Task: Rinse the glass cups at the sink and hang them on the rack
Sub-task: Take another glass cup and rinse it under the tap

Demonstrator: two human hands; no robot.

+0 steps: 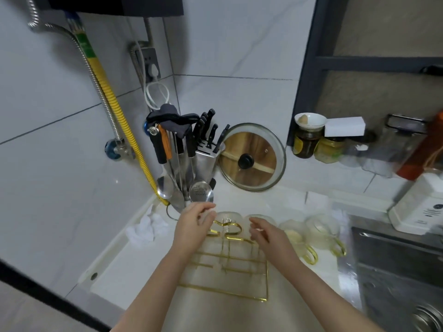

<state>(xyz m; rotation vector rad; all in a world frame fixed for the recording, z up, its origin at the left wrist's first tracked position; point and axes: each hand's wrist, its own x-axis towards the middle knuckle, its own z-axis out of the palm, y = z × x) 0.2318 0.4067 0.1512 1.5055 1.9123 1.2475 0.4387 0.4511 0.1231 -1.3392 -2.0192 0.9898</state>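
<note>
Reaching over the gold rack [230, 262], both hands, left [191, 227] and right [267, 233], hover with loose, empty fingers.

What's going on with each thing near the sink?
Left hand: open, holding nothing.
Right hand: open, holding nothing.
Gold rack: standing on the counter.
Two glass cups: on the counter, right of the rack.
Pot lid: leaning on the wall.

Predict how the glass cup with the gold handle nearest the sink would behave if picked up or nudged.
The glass cup looks thin and clear, so probably fragile. Its bowl is rounded, so on its side it might roll. It sits beside the wet sink, so likely slippery; the gold handle offers the surer grip.
</note>
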